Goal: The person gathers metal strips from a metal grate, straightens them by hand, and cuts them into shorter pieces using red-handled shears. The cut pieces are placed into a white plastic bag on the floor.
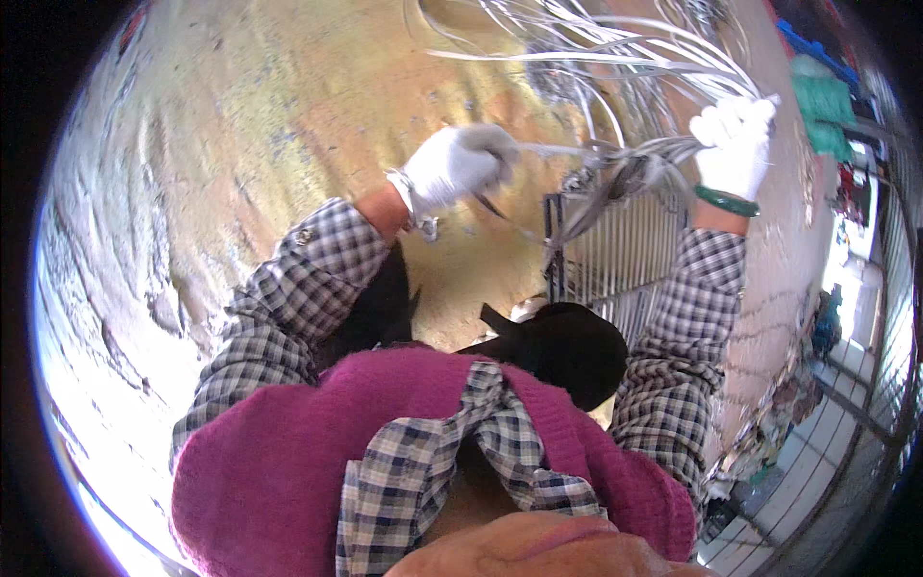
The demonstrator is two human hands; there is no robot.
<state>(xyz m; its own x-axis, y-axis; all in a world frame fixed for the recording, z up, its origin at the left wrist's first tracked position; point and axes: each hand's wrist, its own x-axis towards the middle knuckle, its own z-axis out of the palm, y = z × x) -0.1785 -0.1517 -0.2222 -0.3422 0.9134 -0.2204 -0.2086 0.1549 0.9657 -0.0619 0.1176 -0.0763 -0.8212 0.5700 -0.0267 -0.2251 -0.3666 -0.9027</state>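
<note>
The left hand (463,165) clenches a pale strand (550,150); the right hand (735,146) grasps bunched grey-white wires (656,169).

A broad yellowish-brown sheet (269,125), creased and stained, its left part greyer and more wrinkled, fills most of the view. Within the sheet's right half is a frame of thin, parallel grey bars (625,245) with a darker left side. Past the sheet's right edge, toward the top, are a pale green bundle (820,106) and, above it, something blue (815,50), too blurred to tell. Beside the sheet's lower right edge lies mixed clutter (769,442); farther right of the sheet runs pale flooring crossed by dark lines (798,486).
</note>
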